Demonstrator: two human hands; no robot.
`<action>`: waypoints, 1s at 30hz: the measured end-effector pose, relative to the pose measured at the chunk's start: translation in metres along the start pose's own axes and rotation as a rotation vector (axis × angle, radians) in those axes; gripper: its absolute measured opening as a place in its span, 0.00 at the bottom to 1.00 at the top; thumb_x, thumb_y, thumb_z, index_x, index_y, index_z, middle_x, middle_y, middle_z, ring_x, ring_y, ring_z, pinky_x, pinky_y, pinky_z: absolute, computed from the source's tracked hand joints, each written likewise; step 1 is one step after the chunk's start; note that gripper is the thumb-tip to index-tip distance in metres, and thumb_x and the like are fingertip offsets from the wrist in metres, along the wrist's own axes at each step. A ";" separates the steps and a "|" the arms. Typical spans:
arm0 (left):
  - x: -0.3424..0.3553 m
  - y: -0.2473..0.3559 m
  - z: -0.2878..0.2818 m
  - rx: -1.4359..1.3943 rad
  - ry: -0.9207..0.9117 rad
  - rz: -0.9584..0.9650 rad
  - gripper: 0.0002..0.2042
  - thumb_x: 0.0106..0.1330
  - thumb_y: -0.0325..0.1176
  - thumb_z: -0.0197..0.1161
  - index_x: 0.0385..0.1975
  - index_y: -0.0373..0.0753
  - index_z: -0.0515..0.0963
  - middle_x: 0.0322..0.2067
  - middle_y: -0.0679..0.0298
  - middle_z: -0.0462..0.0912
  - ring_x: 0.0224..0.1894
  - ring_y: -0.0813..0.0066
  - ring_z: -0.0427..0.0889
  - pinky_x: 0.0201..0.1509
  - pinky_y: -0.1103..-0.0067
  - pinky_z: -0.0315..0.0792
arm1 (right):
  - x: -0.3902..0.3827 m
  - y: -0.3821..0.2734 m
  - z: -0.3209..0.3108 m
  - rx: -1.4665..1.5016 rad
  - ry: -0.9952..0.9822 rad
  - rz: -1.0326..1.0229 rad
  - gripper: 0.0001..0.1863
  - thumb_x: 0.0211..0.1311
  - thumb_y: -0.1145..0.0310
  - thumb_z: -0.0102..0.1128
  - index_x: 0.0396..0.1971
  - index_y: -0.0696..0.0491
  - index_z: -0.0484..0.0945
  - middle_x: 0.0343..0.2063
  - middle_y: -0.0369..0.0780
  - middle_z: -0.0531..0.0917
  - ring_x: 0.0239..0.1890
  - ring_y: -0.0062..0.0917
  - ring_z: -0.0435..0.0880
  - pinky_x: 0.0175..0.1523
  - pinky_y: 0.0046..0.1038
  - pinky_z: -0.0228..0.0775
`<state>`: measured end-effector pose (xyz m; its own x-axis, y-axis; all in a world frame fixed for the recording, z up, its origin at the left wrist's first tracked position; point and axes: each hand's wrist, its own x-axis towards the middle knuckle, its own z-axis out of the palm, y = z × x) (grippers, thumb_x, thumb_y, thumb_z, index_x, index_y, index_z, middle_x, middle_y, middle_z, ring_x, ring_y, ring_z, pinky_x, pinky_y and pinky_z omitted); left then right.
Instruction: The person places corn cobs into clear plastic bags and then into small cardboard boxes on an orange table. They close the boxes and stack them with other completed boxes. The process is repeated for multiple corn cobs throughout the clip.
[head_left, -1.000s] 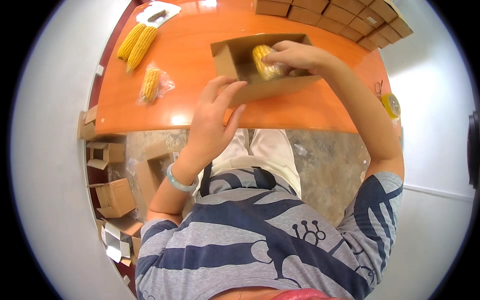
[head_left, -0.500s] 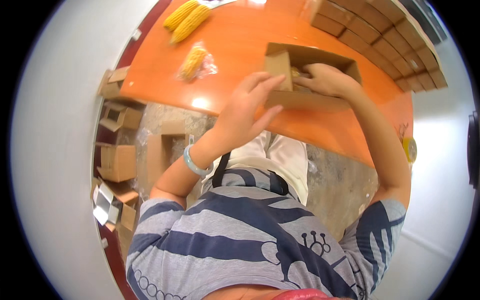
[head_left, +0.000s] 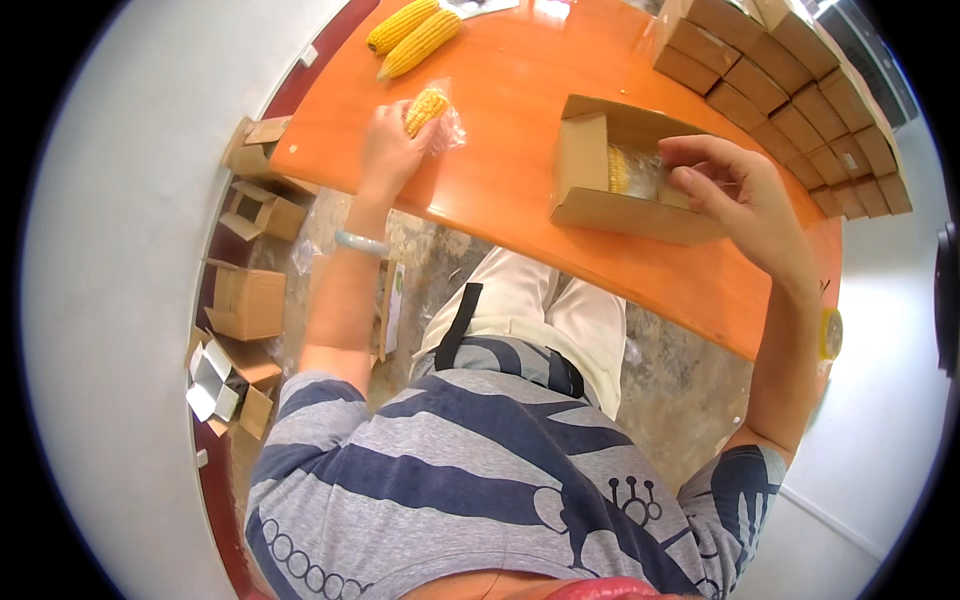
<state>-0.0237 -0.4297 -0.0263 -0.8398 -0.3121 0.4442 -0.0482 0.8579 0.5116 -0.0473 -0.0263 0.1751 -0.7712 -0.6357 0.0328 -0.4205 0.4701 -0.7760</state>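
Observation:
My left hand (head_left: 393,148) is closed round a short piece of yellow corn cob (head_left: 426,111) in a clear plastic bag (head_left: 452,128), at the left part of the orange table. To the right, my right hand (head_left: 730,190) is over the right end of an open cardboard box (head_left: 582,160), its fingers apart and slightly curled, holding nothing that I can see. Inside that box lies another bagged corn piece (head_left: 624,172); my right hand and the box wall hide part of the inside. Two whole corn cobs (head_left: 420,42) lie side by side beyond my left hand.
Closed cardboard boxes (head_left: 780,90) are stacked at the table's far right. Several open cartons (head_left: 248,303) stand on the floor to the left. A yellow tape roll (head_left: 830,333) is by the right table edge. White sheets (head_left: 482,6) lie behind the cobs.
My left hand has moved left from beside the box and taken hold of the bagged corn piece. My right hand has risen out of the box and shifted to its right end.

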 end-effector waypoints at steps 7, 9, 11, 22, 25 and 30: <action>-0.009 0.131 -0.047 -1.000 -0.077 0.071 0.18 0.76 0.34 0.61 0.60 0.33 0.68 0.46 0.61 0.79 0.36 0.80 0.79 0.40 0.79 0.78 | 0.012 -0.002 0.028 0.246 0.129 -0.130 0.21 0.71 0.64 0.63 0.57 0.63 0.78 0.48 0.40 0.87 0.48 0.19 0.85 0.53 0.22 0.77; -0.012 0.173 -0.066 -1.225 -0.174 0.065 0.19 0.76 0.32 0.59 0.61 0.32 0.68 0.50 0.60 0.79 0.39 0.78 0.81 0.43 0.77 0.79 | 0.023 0.008 0.044 0.240 0.281 -0.294 0.24 0.71 0.63 0.63 0.60 0.63 0.76 0.52 0.41 0.86 0.52 0.20 0.84 0.56 0.23 0.76; -0.014 0.203 -0.076 -1.454 -0.277 0.054 0.19 0.76 0.31 0.58 0.63 0.32 0.67 0.52 0.60 0.80 0.43 0.76 0.83 0.46 0.76 0.81 | 0.022 -0.007 0.040 0.400 0.177 -0.174 0.26 0.72 0.66 0.63 0.65 0.61 0.71 0.56 0.41 0.82 0.55 0.23 0.84 0.59 0.27 0.76; 0.001 0.224 -0.054 -1.191 -0.312 0.145 0.23 0.71 0.29 0.67 0.62 0.31 0.70 0.54 0.61 0.80 0.47 0.77 0.84 0.46 0.79 0.81 | 0.000 -0.011 0.005 0.261 0.191 -0.016 0.16 0.64 0.67 0.71 0.46 0.61 0.84 0.37 0.37 0.88 0.37 0.15 0.86 0.45 0.20 0.78; -0.001 0.224 -0.032 -0.950 -0.013 0.238 0.24 0.66 0.23 0.68 0.60 0.30 0.70 0.53 0.56 0.79 0.46 0.68 0.83 0.46 0.74 0.80 | 0.001 -0.008 0.012 0.360 0.262 -0.044 0.17 0.64 0.67 0.71 0.47 0.62 0.83 0.38 0.39 0.88 0.38 0.17 0.87 0.45 0.20 0.80; -0.006 0.237 -0.020 -0.320 0.279 0.599 0.30 0.59 0.20 0.67 0.64 0.31 0.68 0.56 0.49 0.72 0.57 0.50 0.72 0.59 0.63 0.70 | 0.016 0.000 0.036 0.582 0.338 -0.076 0.21 0.66 0.64 0.71 0.51 0.64 0.80 0.41 0.40 0.87 0.41 0.19 0.87 0.46 0.19 0.81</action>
<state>-0.0193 -0.2331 0.1073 -0.5018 0.0436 0.8639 0.5718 0.7661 0.2934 -0.0426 -0.0585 0.1534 -0.8964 -0.3832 0.2227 -0.2267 -0.0354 -0.9733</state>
